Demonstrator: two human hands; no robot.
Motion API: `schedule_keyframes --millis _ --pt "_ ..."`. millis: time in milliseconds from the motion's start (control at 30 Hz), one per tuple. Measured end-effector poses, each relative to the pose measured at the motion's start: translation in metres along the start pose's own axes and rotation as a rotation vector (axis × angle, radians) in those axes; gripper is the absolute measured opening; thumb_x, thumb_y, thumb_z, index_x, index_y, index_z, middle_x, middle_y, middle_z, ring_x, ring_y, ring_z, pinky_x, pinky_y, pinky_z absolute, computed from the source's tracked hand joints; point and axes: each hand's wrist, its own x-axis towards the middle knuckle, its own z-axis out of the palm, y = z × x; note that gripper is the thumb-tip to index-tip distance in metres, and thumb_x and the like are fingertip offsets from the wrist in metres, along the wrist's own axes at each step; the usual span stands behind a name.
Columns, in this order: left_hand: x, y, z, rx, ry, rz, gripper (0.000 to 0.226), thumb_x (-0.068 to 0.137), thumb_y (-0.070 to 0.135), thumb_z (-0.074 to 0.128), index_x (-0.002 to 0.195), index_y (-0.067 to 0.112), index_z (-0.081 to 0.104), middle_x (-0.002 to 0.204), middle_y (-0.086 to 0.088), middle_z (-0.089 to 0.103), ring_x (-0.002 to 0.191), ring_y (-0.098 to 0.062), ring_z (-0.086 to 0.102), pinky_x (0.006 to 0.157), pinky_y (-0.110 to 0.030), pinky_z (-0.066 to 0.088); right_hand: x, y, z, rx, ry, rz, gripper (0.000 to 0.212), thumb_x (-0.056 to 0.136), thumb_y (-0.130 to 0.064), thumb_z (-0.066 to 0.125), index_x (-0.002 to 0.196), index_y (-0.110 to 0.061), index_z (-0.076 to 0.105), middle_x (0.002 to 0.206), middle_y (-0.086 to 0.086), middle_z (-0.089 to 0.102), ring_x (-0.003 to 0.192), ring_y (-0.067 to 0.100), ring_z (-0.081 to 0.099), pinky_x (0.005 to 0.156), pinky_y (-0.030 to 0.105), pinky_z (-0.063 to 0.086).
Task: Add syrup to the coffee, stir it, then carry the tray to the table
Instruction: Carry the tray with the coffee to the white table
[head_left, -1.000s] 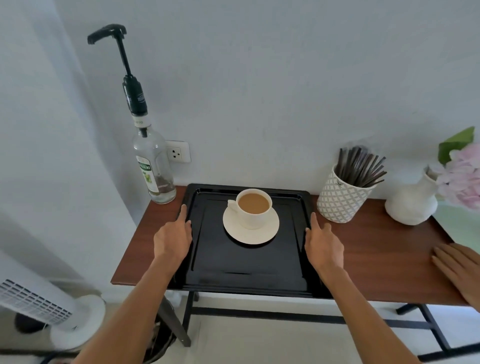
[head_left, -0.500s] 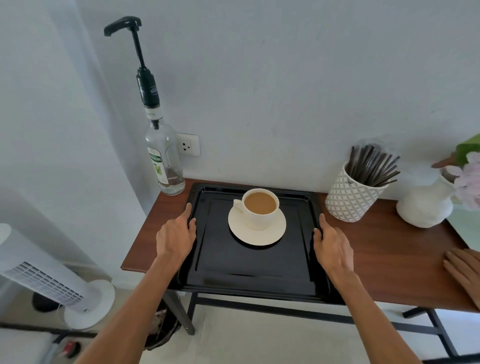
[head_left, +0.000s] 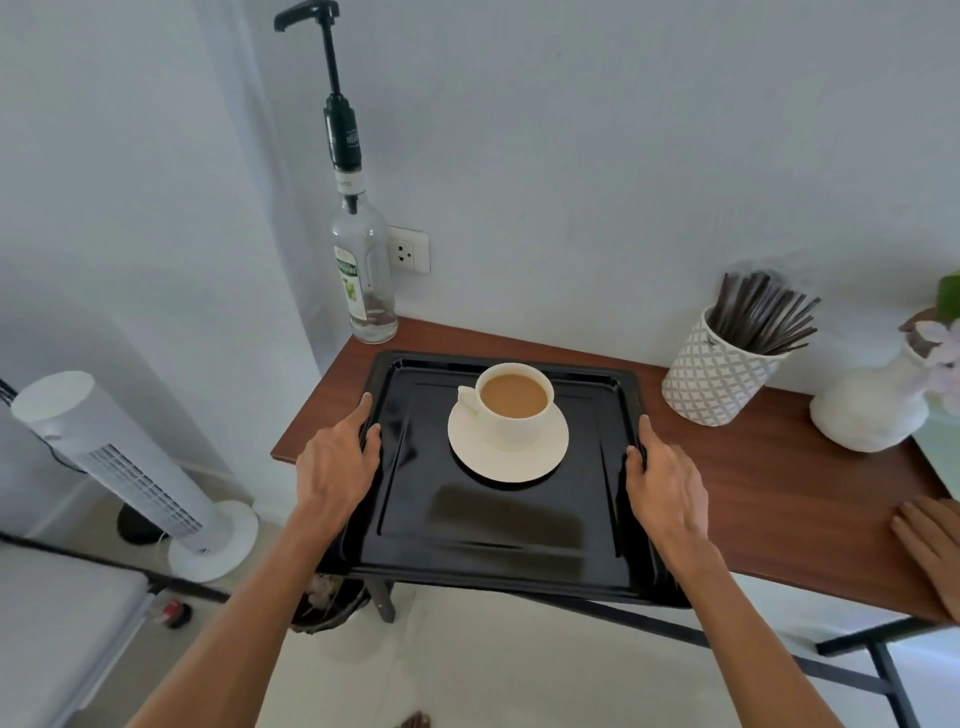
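A black tray (head_left: 498, 530) lies on the brown side table (head_left: 789, 499), its near edge past the table's front. On its far half stands a white cup of milky coffee (head_left: 511, 402) on a white saucer (head_left: 506, 460). My left hand (head_left: 337, 462) grips the tray's left rim, fingers curled over the edge. My right hand (head_left: 667, 480) grips the right rim the same way. A clear syrup bottle with a tall black pump (head_left: 363, 270) stands at the table's back left corner.
A patterned white pot of dark stir sticks (head_left: 727, 364) and a white vase with pink flowers (head_left: 872, 410) stand at the right. Another person's hand (head_left: 930, 545) rests on the table's right edge. A white tower fan (head_left: 119, 467) stands on the floor at left.
Both hands have closed their fingers over the tray's side rims. The tray has come a little nearer to me and the view has shifted left and closer.
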Motion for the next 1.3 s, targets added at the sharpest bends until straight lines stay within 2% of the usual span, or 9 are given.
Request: schedule_keyframes --millis 100,200,400,533,600,733,867,1100,1300 --pt "-0.018 -0.008 -0.009 -0.003 0.022 -0.018 0.047 0.103 0.028 0.054 0.149 0.019 0.052 0.077 -0.02 0.074 0.073 -0.042 0.071 0.061 -0.044 0.054 -0.008 -0.003 -0.002 0.009 -0.008 -0.05 0.051 0.107 -0.023 0.044 0.157 -0.016 0.036 0.099 0.018 0.063 0.092 0.035 0.064 0.073 0.04 0.048" --pt "-0.035 -0.019 -0.019 -0.018 0.043 -0.06 0.048 0.103 0.028 0.054 0.15 0.02 0.05 0.076 -0.02 0.073 0.071 -0.042 0.069 0.064 -0.046 0.056 -0.015 -0.011 0.001 0.035 -0.021 -0.08 0.051 0.108 -0.024 0.043 0.158 -0.019 0.035 0.094 0.013 0.06 0.08 0.027 0.055 0.068 0.036 0.044" --pt "-0.069 -0.044 -0.042 0.001 0.121 -0.171 0.048 0.103 0.027 0.054 0.15 0.019 0.051 0.095 -0.026 0.077 0.087 -0.045 0.072 0.073 -0.048 0.057 -0.024 -0.038 0.008 0.072 -0.052 -0.196 0.051 0.108 -0.026 0.044 0.157 -0.022 0.035 0.088 0.006 0.055 0.077 0.022 0.049 0.068 0.035 0.042" --pt "-0.094 -0.061 -0.063 0.03 0.203 -0.265 0.046 0.103 0.028 0.055 0.148 0.02 0.053 0.097 -0.025 0.077 0.089 -0.044 0.072 0.071 -0.048 0.056 -0.029 -0.067 0.013 0.074 -0.099 -0.314 0.051 0.108 -0.026 0.043 0.158 -0.019 0.035 0.093 0.011 0.062 0.082 0.027 0.06 0.073 0.042 0.054" --pt "-0.106 -0.073 -0.074 0.044 0.223 -0.318 0.047 0.103 0.029 0.055 0.148 0.02 0.053 0.102 -0.026 0.076 0.093 -0.045 0.071 0.074 -0.051 0.057 -0.031 -0.083 0.016 0.077 -0.119 -0.376 0.051 0.108 -0.026 0.043 0.158 -0.018 0.035 0.095 0.013 0.064 0.087 0.031 0.064 0.073 0.044 0.055" --pt "-0.128 -0.103 -0.097 0.042 0.254 -0.396 0.049 0.103 0.028 0.051 0.151 0.018 0.049 0.112 -0.028 0.074 0.099 -0.046 0.069 0.079 -0.055 0.058 -0.039 -0.122 0.024 0.092 -0.15 -0.486 0.051 0.107 -0.024 0.044 0.157 -0.018 0.036 0.092 0.014 0.066 0.09 0.034 0.065 0.074 0.045 0.056" --pt "-0.153 -0.134 -0.121 0.047 0.338 -0.477 0.049 0.104 0.028 0.051 0.151 0.019 0.048 0.099 -0.024 0.075 0.087 -0.042 0.069 0.069 -0.045 0.054 -0.049 -0.167 0.038 0.124 -0.182 -0.619 0.052 0.107 -0.022 0.046 0.157 -0.014 0.036 0.091 0.014 0.069 0.093 0.033 0.066 0.079 0.049 0.057" --pt "-0.202 -0.189 -0.171 0.101 0.461 -0.639 0.046 0.103 0.027 0.054 0.148 0.018 0.053 0.101 -0.022 0.078 0.087 -0.042 0.071 0.064 -0.033 0.04 -0.087 -0.254 0.072 0.168 -0.221 -0.815 0.05 0.106 -0.021 0.048 0.155 -0.015 0.04 0.092 0.015 0.069 0.091 0.034 0.066 0.073 0.043 0.053" --pt "-0.254 -0.24 -0.216 0.144 0.524 -0.743 0.046 0.103 0.023 0.055 0.148 0.013 0.053 0.111 -0.02 0.078 0.098 -0.04 0.071 0.076 -0.042 0.055 -0.143 -0.328 0.104 0.188 -0.309 -0.969 0.046 0.107 -0.021 0.045 0.152 -0.013 0.043 0.087 0.014 0.067 0.087 0.034 0.065 0.065 0.039 0.05"
